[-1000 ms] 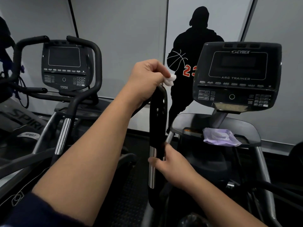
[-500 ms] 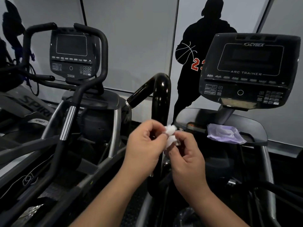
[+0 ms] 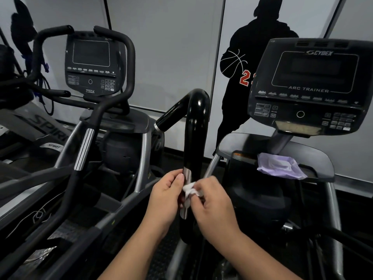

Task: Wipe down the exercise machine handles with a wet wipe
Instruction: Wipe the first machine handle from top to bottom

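Note:
A glossy black machine handle (image 3: 196, 126) rises in the middle and bends over to the left at its top. Its lower part carries a silver sensor strip (image 3: 186, 174). A small crumpled white wet wipe (image 3: 189, 190) sits just in front of that strip. My left hand (image 3: 167, 196) and my right hand (image 3: 212, 201) both pinch the wipe from either side, close together. The wipe seems to touch the strip, though I cannot be sure.
A purple wipe packet (image 3: 279, 165) lies on the tray of the Cybex Arc Trainer, below its console (image 3: 310, 85). To the left stands a second trainer with a console (image 3: 90, 63) and dark handles (image 3: 84, 146). A grey wall with a black player silhouette (image 3: 242, 81) is behind.
My left hand came down from the handle's top with the wipe. My right hand let go of the lower handle and joined it on the wipe. Both hands now sit lower, at the silver strip.

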{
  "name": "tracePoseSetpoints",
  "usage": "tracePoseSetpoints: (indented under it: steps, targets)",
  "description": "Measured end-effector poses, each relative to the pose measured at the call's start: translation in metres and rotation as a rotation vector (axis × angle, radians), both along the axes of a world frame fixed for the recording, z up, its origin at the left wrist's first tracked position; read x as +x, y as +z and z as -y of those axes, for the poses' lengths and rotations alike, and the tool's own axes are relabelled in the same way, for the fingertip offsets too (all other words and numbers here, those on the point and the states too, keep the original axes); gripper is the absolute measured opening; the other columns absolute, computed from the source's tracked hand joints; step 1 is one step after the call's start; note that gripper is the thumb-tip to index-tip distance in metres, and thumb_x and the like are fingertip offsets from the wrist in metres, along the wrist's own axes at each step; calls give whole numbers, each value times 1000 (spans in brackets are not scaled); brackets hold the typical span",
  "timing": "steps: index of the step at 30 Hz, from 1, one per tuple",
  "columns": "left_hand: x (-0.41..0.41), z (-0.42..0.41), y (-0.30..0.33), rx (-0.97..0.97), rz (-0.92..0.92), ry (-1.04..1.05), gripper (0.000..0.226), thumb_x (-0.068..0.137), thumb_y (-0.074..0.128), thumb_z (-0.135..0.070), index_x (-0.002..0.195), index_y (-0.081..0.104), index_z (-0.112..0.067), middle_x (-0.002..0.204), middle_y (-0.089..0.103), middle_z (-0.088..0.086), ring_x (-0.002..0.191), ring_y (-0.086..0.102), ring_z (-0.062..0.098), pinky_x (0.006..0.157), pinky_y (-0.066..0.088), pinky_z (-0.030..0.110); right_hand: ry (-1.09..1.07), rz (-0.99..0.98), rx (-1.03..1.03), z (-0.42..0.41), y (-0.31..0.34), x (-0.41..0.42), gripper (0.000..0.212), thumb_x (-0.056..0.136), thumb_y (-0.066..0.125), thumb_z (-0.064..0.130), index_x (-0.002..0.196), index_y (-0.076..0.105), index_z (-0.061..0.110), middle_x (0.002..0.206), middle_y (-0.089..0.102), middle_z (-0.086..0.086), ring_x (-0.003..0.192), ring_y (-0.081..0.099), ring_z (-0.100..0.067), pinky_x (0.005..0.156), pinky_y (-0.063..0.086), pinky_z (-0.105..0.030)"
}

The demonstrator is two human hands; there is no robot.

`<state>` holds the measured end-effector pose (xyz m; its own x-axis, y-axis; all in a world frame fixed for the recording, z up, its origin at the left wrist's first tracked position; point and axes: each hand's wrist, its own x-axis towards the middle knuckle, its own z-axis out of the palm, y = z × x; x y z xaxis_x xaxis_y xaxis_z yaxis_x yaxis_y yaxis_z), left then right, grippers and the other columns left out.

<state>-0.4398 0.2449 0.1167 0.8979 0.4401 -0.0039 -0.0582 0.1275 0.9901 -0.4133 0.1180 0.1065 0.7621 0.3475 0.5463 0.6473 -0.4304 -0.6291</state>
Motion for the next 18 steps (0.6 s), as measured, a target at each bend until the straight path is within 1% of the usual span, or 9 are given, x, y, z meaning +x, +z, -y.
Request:
tracePoseSetpoints:
  steps: [3, 5, 7, 9, 11, 12, 15, 17, 18]
  targets:
    - [1, 1, 0, -43, 4, -44, 22, 104, 51, -18, 113, 71, -18, 73, 67, 3, 55, 54, 9, 50, 44, 21, -21, 20, 145, -4, 20, 8, 5, 93, 59, 21, 90, 56, 24, 93, 51, 15, 86, 57, -9, 71, 49, -28]
    - [1, 0, -2, -58, 5, -54, 22, 104, 51, -17, 115, 71, -15, 74, 64, 5, 54, 52, 10, 48, 43, 21, -14, 7, 156, -4, 22, 9, 6, 94, 60, 21, 91, 56, 25, 93, 53, 14, 86, 58, -9, 71, 49, -27]
    - [2, 0, -3, -80, 14, -48, 21, 104, 52, -15, 114, 70, -13, 73, 66, 4, 55, 54, 9, 48, 44, 20, -8, 12, 67, -1, 5, 4, 8, 93, 60, 22, 91, 55, 27, 92, 52, 14, 84, 56, -7, 71, 50, -30]
    - [2, 0, -3, -91, 24, -45, 21, 104, 51, -13, 112, 70, -11, 69, 68, -2, 56, 57, 8, 49, 46, 17, 0, 11, -69, 3, -21, -4, 10, 91, 61, 22, 90, 54, 28, 90, 51, 14, 81, 54, -7, 71, 51, -34]
    - [2, 0, -3, -67, 23, -47, 21, 104, 51, -12, 111, 70, -11, 65, 66, -6, 54, 55, 8, 49, 45, 17, 11, -12, -136, 5, -33, -7, 11, 90, 60, 22, 89, 52, 30, 89, 50, 14, 82, 53, -7, 72, 51, -35]
    - [3, -1, -2, -63, 27, -45, 20, 104, 52, -12, 110, 71, -12, 68, 68, -5, 58, 57, 9, 54, 47, 19, 6, 8, -115, 4, -30, -3, 9, 90, 60, 22, 89, 54, 29, 89, 51, 13, 82, 53, -7, 72, 51, -35]
    - [3, -4, -2, -64, 26, -49, 19, 102, 55, -14, 106, 74, -13, 89, 77, 6, 80, 68, 15, 73, 54, 28, -35, 73, 56, -1, 6, 10, 4, 92, 58, 24, 90, 57, 22, 89, 53, 11, 83, 55, -12, 72, 49, -34]
    - [1, -6, -2, -38, 22, -66, 20, 102, 56, -16, 108, 74, -13, 99, 78, 10, 87, 71, 16, 80, 56, 31, -26, 65, 143, -3, 27, 16, 4, 94, 58, 23, 90, 57, 22, 90, 54, 14, 85, 57, -11, 72, 49, -32]
    - [0, -6, -1, -30, 21, -72, 20, 102, 56, -17, 108, 75, -13, 100, 78, 10, 88, 72, 17, 82, 57, 32, -21, 58, 151, -4, 28, 16, 4, 94, 58, 23, 90, 57, 23, 90, 55, 14, 86, 57, -11, 72, 49, -32]
